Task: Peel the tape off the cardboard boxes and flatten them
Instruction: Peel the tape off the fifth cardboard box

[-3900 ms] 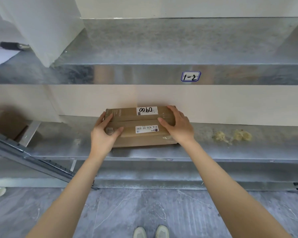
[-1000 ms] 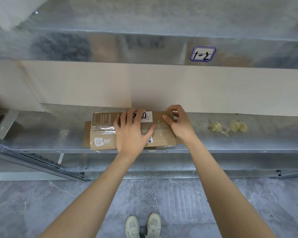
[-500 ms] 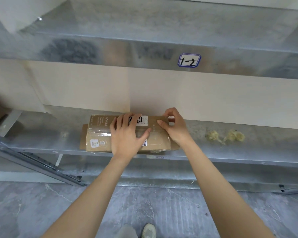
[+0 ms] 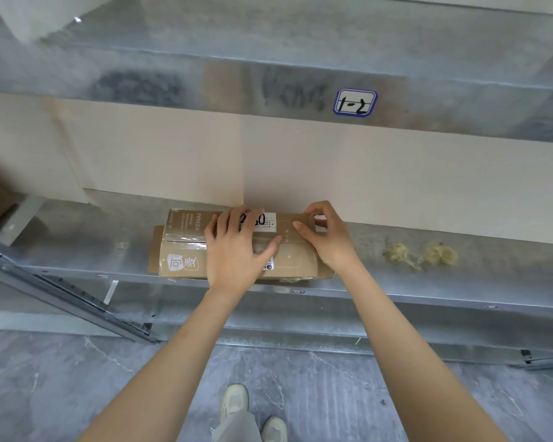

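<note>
A flat brown cardboard box (image 4: 186, 247) lies on the lower metal shelf (image 4: 77, 250), with a white label on top and clear tape along its middle seam. My left hand (image 4: 237, 250) lies flat on the box's centre, fingers spread, pressing it down. My right hand (image 4: 326, 237) is at the box's far right corner, with thumb and forefinger pinching at the tape end there. A cardboard flap sticks out under the box on its left.
Two crumpled yellowish tape wads (image 4: 422, 255) lie on the shelf to the right. An upper metal shelf carries a "1-2" label (image 4: 355, 102). A slanted metal rail (image 4: 61, 295) runs at lower left. My shoes (image 4: 253, 416) stand on the grey floor.
Since 3.9 s ago the box has turned and shifted left, and my left hand has moved onto its top. In the last second my right hand's fingers closed on the far right corner.
</note>
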Demonstrator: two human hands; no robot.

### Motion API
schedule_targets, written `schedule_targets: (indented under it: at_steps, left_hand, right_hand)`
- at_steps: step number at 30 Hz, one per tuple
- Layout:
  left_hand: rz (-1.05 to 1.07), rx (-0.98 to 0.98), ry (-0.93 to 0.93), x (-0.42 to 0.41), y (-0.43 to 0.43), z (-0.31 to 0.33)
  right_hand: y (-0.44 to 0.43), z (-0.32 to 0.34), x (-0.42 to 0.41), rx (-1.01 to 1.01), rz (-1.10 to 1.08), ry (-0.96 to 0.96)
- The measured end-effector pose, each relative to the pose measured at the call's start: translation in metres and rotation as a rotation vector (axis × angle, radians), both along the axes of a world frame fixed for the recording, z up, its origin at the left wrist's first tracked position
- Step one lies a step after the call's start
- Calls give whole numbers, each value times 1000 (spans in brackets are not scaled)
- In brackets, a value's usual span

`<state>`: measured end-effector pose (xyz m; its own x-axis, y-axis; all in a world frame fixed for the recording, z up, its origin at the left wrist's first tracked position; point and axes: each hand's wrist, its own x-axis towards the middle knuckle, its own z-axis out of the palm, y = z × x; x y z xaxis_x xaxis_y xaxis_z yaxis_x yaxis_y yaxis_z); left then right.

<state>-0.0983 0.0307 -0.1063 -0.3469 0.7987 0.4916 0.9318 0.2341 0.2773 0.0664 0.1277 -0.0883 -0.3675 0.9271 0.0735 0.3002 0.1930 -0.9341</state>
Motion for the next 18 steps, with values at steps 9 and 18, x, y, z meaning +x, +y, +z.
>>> schedule_targets:
  at_steps: [9, 18]
  left_hand:
    - [0, 3, -6, 0, 1, -1]
    - [-2, 10, 8, 1, 0, 0]
  right_hand:
    - [-3, -4, -2, -43, -127, 131]
    - [-11, -14, -7, 51, -217, 123]
